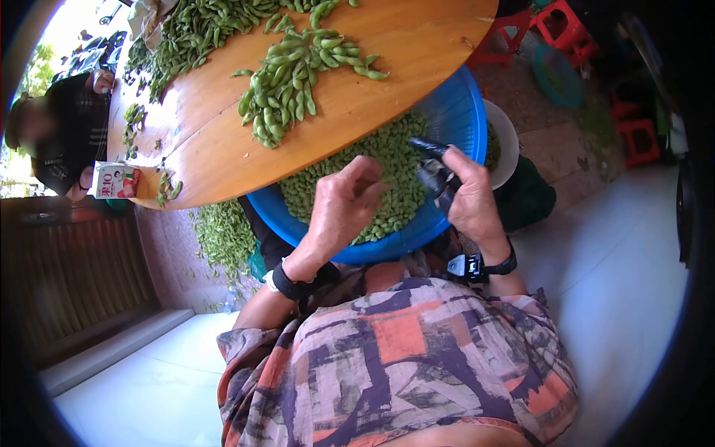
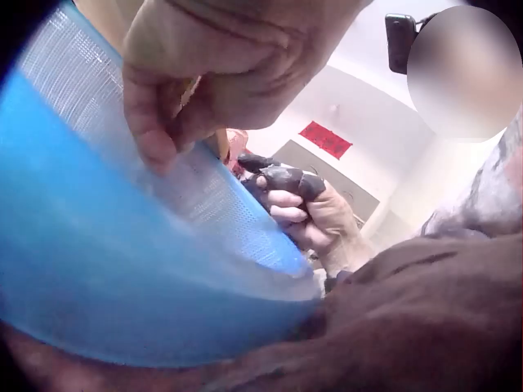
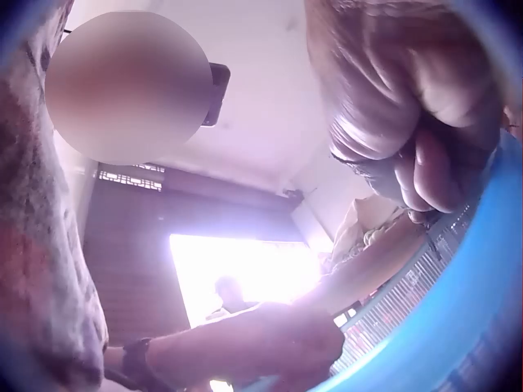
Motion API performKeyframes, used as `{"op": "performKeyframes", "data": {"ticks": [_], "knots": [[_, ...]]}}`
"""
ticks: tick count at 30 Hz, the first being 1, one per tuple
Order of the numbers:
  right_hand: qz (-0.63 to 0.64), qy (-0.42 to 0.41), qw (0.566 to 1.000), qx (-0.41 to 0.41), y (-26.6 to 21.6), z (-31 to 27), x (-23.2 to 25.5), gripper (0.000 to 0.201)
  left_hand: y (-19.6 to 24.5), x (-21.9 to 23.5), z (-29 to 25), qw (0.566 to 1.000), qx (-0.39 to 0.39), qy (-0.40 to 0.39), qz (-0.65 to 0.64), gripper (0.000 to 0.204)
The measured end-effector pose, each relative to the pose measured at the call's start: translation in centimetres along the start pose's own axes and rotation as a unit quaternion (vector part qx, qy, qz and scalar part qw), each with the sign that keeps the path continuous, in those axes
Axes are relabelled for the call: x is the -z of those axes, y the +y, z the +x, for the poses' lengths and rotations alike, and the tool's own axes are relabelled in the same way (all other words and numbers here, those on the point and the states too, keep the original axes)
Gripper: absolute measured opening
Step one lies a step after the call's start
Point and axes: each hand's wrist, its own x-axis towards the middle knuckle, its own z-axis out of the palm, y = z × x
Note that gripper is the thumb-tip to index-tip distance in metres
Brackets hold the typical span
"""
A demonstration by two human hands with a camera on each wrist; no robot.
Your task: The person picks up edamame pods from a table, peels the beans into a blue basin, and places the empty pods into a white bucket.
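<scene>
Above a blue basket of shelled green beans, the left hand has its fingers curled, thumb near them. The left wrist view shows this hand over the basket's mesh side, with nothing visible in the fingers. To its right, the right hand has dark coverings on some digits and its fingers bent; whether a pod is between them cannot be told. In the right wrist view the right hand's fingers curl beside the blue rim, their tips partly hidden.
A wooden table overhangs the basket, with piled bean pods on it. A carton stands at its left edge near another person. Pods lie on the floor; a white bowl and red stools are at right.
</scene>
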Motion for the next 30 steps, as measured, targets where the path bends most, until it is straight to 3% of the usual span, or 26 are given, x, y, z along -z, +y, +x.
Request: {"op": "performKeyframes", "data": {"ticks": [1, 3, 4, 5, 6, 7, 9, 10, 13, 17, 19, 21, 23, 24, 25, 26, 27, 29, 30], "knots": [[0.058, 0.002, 0.998, -0.021, 0.3, 0.0, -1.1, 0.029, 1.2, -0.5, 0.2, 1.000, -0.003, 0.000, 0.003, 0.018], [0.075, 0.029, 0.997, 0.005, 0.6, 0.4, -1.6, 0.025, 3.4, -1.1, 0.6, 0.991, -0.027, -0.056, -0.122, 0.030], [0.074, 0.059, 0.995, -0.040, 0.0, 0.6, -1.0, 0.021, 4.2, -0.8, 1.0, 0.991, -0.030, -0.056, -0.120, 0.030], [0.073, 0.087, 0.990, -0.084, -0.7, 0.7, 0.1, 0.019, 4.9, -0.5, 1.7, 0.993, -0.099, -0.040, -0.045, 0.036], [0.139, 0.096, 0.983, -0.074, -0.4, 0.4, 1.6, 0.017, 5.3, -0.2, 2.5, 0.985, -0.167, -0.025, 0.030, 0.043], [0.130, 0.165, 0.978, -0.007, 0.6, 0.9, 2.4, 0.022, 5.4, 0.4, 3.6, 0.974, -0.202, 0.030, 0.101, 0.036], [0.014, 0.267, 0.956, -0.122, 3.0, 1.0, 5.9, 0.014, 5.5, 2.8, 6.5, 0.902, -0.335, 0.111, 0.248, 0.025], [-0.129, 0.307, 0.941, -0.067, 3.7, 1.2, 6.9, 0.021, 5.6, 3.5, 7.6, 0.895, -0.327, 0.115, 0.282, 0.022], [-0.211, 0.319, 0.921, -0.071, 4.6, 0.7, 9.1, 0.029, 5.2, 4.2, 10.1, 0.873, -0.309, 0.103, 0.364, 0.024], [-0.227, 0.310, 0.920, -0.073, 4.1, 0.2, 8.4, 0.029, 5.2, 3.6, 11.2, 0.850, -0.271, 0.107, 0.439, 0.023], [-0.169, 0.245, 0.945, -0.137, 2.9, 0.4, 7.3, 0.029, 5.5, 3.3, 10.7, 0.851, -0.267, 0.105, 0.440, 0.022], [-0.111, 0.188, 0.972, -0.089, 3.0, 0.3, 6.2, 0.024, 5.9, 3.2, 9.2, 0.880, -0.295, 0.141, 0.344, 0.023], [-0.018, 0.142, 0.988, -0.064, 0.7, 0.9, 3.6, 0.020, 5.5, 3.0, 8.0, 0.874, -0.321, 0.160, 0.327, 0.018], [0.022, 0.092, 0.992, -0.085, 0.4, 0.9, 2.9, 0.020, 5.7, 2.6, 6.8, 0.945, -0.230, 0.125, 0.194, 0.017], [0.061, 0.041, 0.992, -0.106, 0.1, 0.8, 2.2, 0.019, 5.8, 2.3, 5.7, 0.986, -0.130, 0.088, 0.054, 0.018], [0.076, 0.027, 0.993, -0.089, -0.6, 0.9, 1.3, 0.020, 5.8, 2.1, 4.6, 0.997, -0.041, 0.045, -0.045, 0.019], [0.092, 0.012, 0.993, -0.071, -1.3, 1.0, 0.6, 0.021, 5.6, 1.9, 3.7, 0.997, -0.041, 0.047, -0.045, 0.019], [0.134, -0.027, 0.987, -0.084, -1.8, 0.9, -0.1, 0.024, 4.7, 1.5, 2.2, 0.980, 0.017, 0.001, -0.199, 0.017], [0.171, -0.052, 0.979, -0.099, -1.6, 0.8, -0.5, 0.023, 3.9, 1.4, 1.8, 0.974, 0.009, -0.015, -0.227, 0.015]]}}
